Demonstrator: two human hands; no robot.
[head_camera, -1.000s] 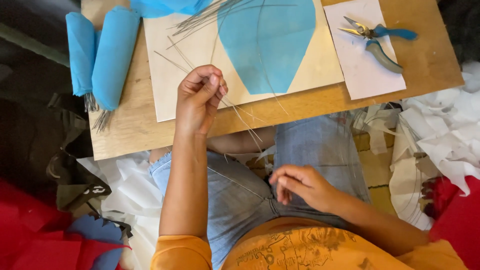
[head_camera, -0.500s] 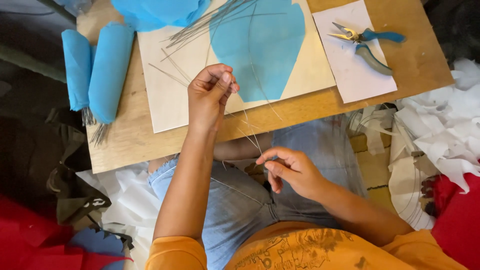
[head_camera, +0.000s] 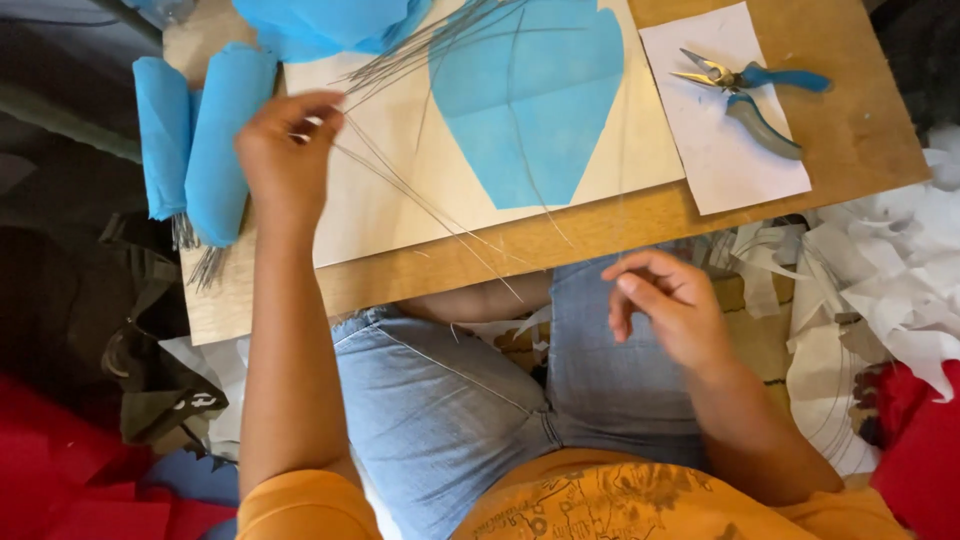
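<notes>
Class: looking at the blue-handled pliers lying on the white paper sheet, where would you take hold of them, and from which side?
Grip the pliers by the two blue handles, probably coming from the right: the handles splay out towards the board's right edge, the metal tips point left, and they lie flat on the paper.

Obscured items, head view
Top edge is cutting off the blue tissue heap (head_camera: 330, 25); left hand (head_camera: 285, 155) is hiding its fingertips' grip on the thin wires (head_camera: 420, 195); wire count is blurring together.

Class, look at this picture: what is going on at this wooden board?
A seated person's left hand pinches thin grey wires lying across a cream sheet with a blue paper cutout. The right hand hovers over the lap, fingers loosely curled. Blue-handled pliers lie untouched on white paper; blue rolls sit at left.
</notes>
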